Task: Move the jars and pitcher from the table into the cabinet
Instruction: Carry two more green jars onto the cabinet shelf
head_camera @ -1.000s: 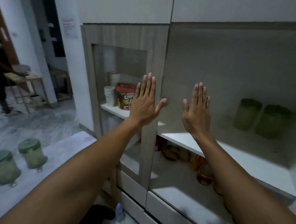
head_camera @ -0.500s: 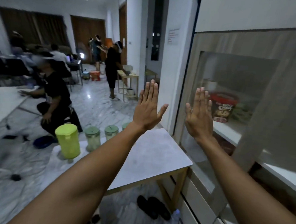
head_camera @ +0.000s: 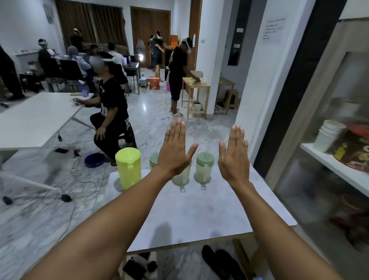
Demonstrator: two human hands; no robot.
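At the far left end of the counter point(head_camera: 196, 215) stands the yellow-green pitcher point(head_camera: 128, 168), upright, its lid on. It looks like thin, stiff plastic, smooth and likely slippery; whether it is filled cannot be told, so its weight is uncertain. A hold around the body under the lid rim is judged safest.

Just right of it, a first jar point(head_camera: 153, 160) with a green lid is partly hidden behind the left hand point(head_camera: 174, 152). A second jar point(head_camera: 180, 176) shows below that hand, and a third jar point(head_camera: 203, 167) stands clear between the two hands. The jars are translucent with pale contents, so some weight is expected; each is best taken around the body, not by the lid.

Both hands are held flat above the counter, fingers straight, nothing gripped; the right hand point(head_camera: 234, 155) is raised likewise. The cabinet point(head_camera: 320, 134) is seen at the right, behind a glass front.
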